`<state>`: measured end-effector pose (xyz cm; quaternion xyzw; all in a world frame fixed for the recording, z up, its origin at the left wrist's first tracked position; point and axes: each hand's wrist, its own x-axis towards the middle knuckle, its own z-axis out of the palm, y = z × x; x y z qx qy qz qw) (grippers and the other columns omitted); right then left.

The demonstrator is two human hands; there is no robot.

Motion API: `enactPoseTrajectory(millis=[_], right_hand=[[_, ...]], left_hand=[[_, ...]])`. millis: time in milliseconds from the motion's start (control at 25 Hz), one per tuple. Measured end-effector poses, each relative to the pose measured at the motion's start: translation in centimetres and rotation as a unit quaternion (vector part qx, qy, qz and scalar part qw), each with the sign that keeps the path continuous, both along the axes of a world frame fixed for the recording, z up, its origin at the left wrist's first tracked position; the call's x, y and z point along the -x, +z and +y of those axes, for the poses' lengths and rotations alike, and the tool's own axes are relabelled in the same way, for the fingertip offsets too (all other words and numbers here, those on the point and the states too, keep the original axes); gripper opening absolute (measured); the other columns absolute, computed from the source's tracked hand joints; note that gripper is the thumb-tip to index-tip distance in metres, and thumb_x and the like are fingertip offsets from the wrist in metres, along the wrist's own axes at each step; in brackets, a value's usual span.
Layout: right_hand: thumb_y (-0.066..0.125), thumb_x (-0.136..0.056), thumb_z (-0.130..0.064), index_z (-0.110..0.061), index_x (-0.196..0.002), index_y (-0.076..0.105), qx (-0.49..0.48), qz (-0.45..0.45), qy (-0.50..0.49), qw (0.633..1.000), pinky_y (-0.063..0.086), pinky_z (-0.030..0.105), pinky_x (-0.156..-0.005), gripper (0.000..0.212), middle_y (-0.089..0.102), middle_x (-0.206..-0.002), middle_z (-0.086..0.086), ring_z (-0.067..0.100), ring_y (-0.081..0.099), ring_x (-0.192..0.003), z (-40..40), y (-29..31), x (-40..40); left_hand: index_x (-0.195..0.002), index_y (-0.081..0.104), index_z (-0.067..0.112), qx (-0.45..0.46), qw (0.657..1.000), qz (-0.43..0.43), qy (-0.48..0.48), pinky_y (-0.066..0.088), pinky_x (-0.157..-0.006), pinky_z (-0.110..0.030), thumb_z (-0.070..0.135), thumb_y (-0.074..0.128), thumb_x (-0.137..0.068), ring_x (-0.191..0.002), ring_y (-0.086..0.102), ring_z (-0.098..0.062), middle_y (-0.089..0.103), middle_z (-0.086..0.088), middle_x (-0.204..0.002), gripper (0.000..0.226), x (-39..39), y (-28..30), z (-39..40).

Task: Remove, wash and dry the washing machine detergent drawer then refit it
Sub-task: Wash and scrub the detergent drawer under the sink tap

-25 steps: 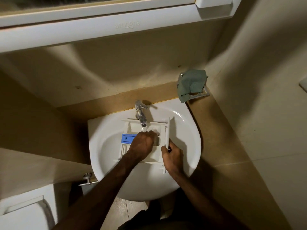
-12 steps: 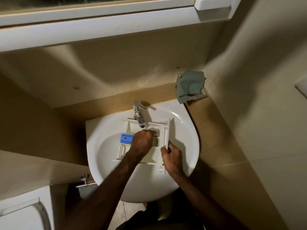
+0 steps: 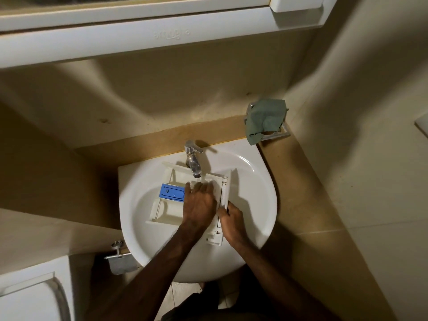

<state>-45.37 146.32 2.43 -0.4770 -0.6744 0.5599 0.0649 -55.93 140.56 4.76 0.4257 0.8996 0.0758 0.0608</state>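
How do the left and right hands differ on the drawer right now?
Left hand lies flat with fingers spread inside the drawer, under the tap; right hand curls round the drawer's front panel at its right edge. Left hand sits in the running water; right hand is off to the side of the stream. Left looks to be rubbing, right steadying. Both touch the drawer, over the sink.

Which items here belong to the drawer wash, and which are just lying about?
In use: detergent drawer, tap, sink, left hand rubbing the drawer, right hand gripping its front panel; green cloth, probably for drying.
Lying about: cabinet, toilet.
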Motion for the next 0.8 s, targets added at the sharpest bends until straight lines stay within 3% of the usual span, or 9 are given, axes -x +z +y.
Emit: enactPoseTrajectory(millis=[120, 200, 280, 360, 480, 560, 800], right_hand=[[0.055, -0.104, -0.018, -0.02, -0.115, 0.072, 0.03, 0.015, 0.011, 0.999, 0.055, 0.025, -0.08, 0.021, 0.075, -0.099, -0.005, 0.01, 0.069, -0.088, -0.6, 0.3, 0.2], [0.055, -0.103, -0.016, -0.022, -0.112, 0.071, 0.064, 0.014, 0.017, 0.998, 0.062, 0.035, -0.082, 0.019, 0.076, -0.101, 0.001, 0.017, 0.073, -0.092, -0.4, 0.3, 0.0], [0.056, -0.099, -0.012, -0.019, -0.109, 0.071, 0.089, 0.009, 0.026, 0.996, 0.063, 0.044, -0.08, 0.019, 0.076, -0.099, 0.007, 0.025, 0.074, -0.091, 0.0, 0.1, -0.1], [0.057, -0.091, -0.016, -0.018, -0.106, 0.07, 0.095, 0.01, 0.022, 0.995, 0.06, 0.042, -0.076, 0.02, 0.075, -0.093, 0.005, 0.024, 0.072, -0.087, 0.1, 0.2, 0.0], [0.052, -0.075, -0.027, -0.017, -0.107, 0.069, 0.087, 0.002, 0.033, 0.996, 0.058, 0.04, -0.076, 0.037, 0.071, -0.089, 0.002, 0.023, 0.069, -0.083, -0.2, 0.4, 0.2], [0.051, -0.073, -0.028, -0.016, -0.11, 0.069, 0.08, -0.007, 0.035, 0.996, 0.06, 0.044, -0.08, 0.043, 0.072, -0.092, 0.004, 0.028, 0.07, -0.088, -0.4, 0.3, 0.3], [0.05, -0.071, -0.027, -0.019, -0.116, 0.071, 0.069, -0.034, 0.009, 0.997, 0.058, 0.048, -0.091, 0.051, 0.076, -0.103, 0.003, 0.028, 0.07, -0.097, -0.4, 0.4, 0.9]], left_hand=[[-0.147, 0.047, 0.01, 0.026, 0.999, 0.006, -0.022, 0.027, -0.118, -0.057, 0.032, 0.059, -0.096, -0.131, 0.058, -0.03, 0.058, -0.012, -0.145, 0.057, 0.2, -0.9, -0.2], [-0.148, 0.047, 0.014, 0.018, 0.998, -0.005, -0.054, 0.026, -0.119, -0.056, 0.029, 0.061, -0.095, -0.129, 0.06, -0.027, 0.059, -0.01, -0.145, 0.057, 0.5, -0.6, -0.1], [-0.14, 0.057, 0.016, 0.004, 0.997, 0.001, -0.073, 0.032, -0.116, -0.055, 0.024, 0.065, -0.09, -0.118, 0.067, -0.025, 0.067, -0.008, -0.134, 0.051, 0.8, -0.4, -0.5], [-0.131, 0.064, 0.017, 0.011, 0.996, 0.029, -0.08, 0.037, -0.113, -0.054, 0.022, 0.064, -0.09, -0.11, 0.07, -0.025, 0.074, -0.007, -0.12, 0.042, 1.2, -0.2, -1.2], [-0.126, 0.065, 0.021, 0.059, 0.993, 0.064, -0.074, 0.041, -0.106, -0.053, 0.032, 0.052, -0.099, -0.114, 0.066, -0.027, 0.073, -0.003, -0.12, 0.032, 1.8, 0.1, -1.5], [-0.12, 0.065, 0.021, 0.057, 0.992, 0.078, -0.077, 0.046, -0.097, -0.049, 0.036, 0.045, -0.102, -0.105, 0.068, -0.027, 0.074, -0.001, -0.116, 0.031, 2.3, 0.3, -1.3], [-0.109, 0.074, 0.02, 0.043, 0.988, 0.024, -0.144, 0.05, -0.078, -0.035, 0.027, 0.054, -0.096, -0.079, 0.069, -0.028, 0.076, -0.006, -0.086, 0.025, 4.2, 0.1, -1.4]])
